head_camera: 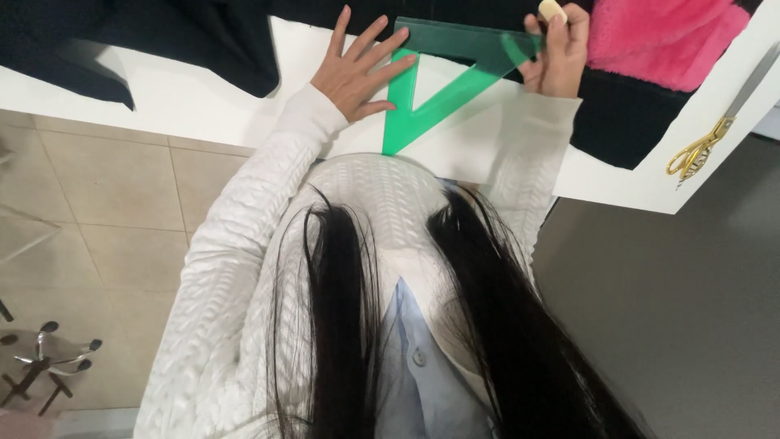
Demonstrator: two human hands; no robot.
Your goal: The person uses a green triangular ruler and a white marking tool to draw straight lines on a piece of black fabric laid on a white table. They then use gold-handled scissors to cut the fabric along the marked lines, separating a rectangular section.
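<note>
Nearest the camera, long dark hair (341, 325) and a white cable-knit sweater (236, 268) are filling the lower view. Beyond them, at the near edge of the white table (187, 97), a green see-through set square (439, 89) is lying flat. The left hand (353, 69) is pressing on it with fingers spread wide, gripping nothing. The right hand (556, 53) is curling its fingers around a small pale chalk piece (552, 10) at the set square's far corner. Black fabric (244, 32) and pink fabric (658, 32) are lying farther back, and gold-handled scissors (700, 146) are resting near the table's right edge.
</note>
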